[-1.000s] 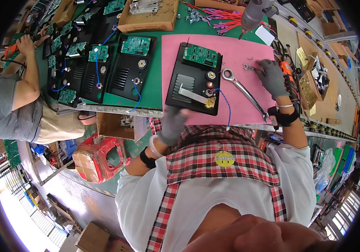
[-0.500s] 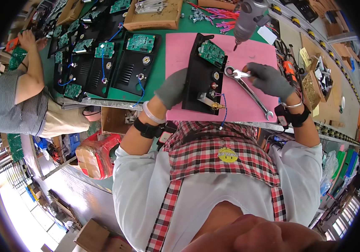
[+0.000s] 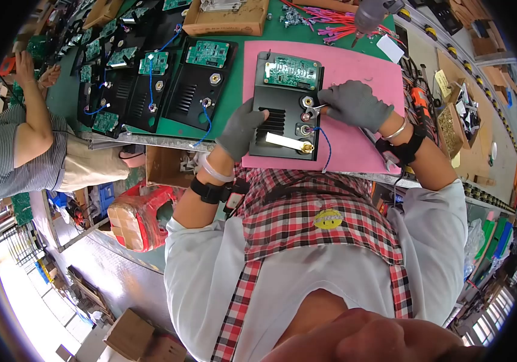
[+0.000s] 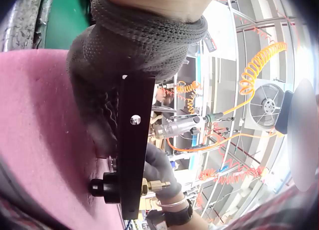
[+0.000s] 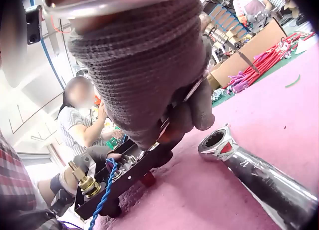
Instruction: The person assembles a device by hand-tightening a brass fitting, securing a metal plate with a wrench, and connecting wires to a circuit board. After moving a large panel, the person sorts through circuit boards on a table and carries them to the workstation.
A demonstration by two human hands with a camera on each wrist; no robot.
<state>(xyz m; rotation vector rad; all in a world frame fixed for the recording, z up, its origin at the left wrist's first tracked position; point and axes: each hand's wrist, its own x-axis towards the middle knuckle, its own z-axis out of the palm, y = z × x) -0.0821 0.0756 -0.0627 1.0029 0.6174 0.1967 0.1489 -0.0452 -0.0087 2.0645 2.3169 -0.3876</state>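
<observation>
Panel [image 3: 276, 98], black, at upper centre of the head view, over pink mat [image 3: 355, 66], with circuit board [image 3: 290, 71] at its far end and brass fitting [image 3: 307, 148] at its near end. Held at the left edge by left hand [image 3: 240, 131]: thumb on the upper face, fingers curled beneath, as seen also at left of centre in the left wrist view. Right hand [image 3: 356, 105] closed in a pinch on small wrench [image 3: 317, 109], with the wrench head among the nuts near the panel's right edge. Cannot tell the exact seating of the wrench on any one nut. Large wrench [image 5: 259, 175] loose on the mat, at lower right of the right wrist view.

Step in hand, as judged: turning or checking a nut on the panel. Recommended: seat the wrench fully and level on the flats before applying force; brace firmly with the left hand against twist, with fingertips well away from the wrench's sweep. Turn in short, even strokes, reseating between them, and stop at firm resistance to spare the thread. Guide blue twisted wire [image 3: 329, 145] clear of wrench and knuckles. Avoid leaning on the circuit board or knocking metal bracket [image 3: 281, 142], at the near end
</observation>
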